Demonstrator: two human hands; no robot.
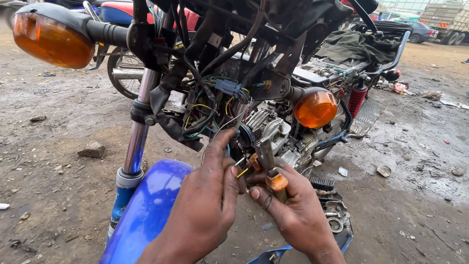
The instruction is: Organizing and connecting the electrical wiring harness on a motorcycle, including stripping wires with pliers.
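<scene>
A stripped motorcycle stands in front of me with its wiring bundle (215, 105) hanging loose behind the headlight mount. My left hand (207, 200) pinches thin yellow and white wires (241, 168) pulled out from that bundle. My right hand (293, 208) grips pliers with orange handles (276, 182), their metal jaws (265, 150) pointing up beside the wire ends. Both hands hover above the blue front mudguard (146, 210), close together and almost touching.
Orange turn signals jut out at top left (51, 39) and centre right (316, 108). The chrome fork leg (138, 132) rises at left. Engine (266, 127), red rear shock (356, 100) and footpeg (322, 183) lie behind. Muddy ground with stones (92, 149); vehicles parked far right (447, 19).
</scene>
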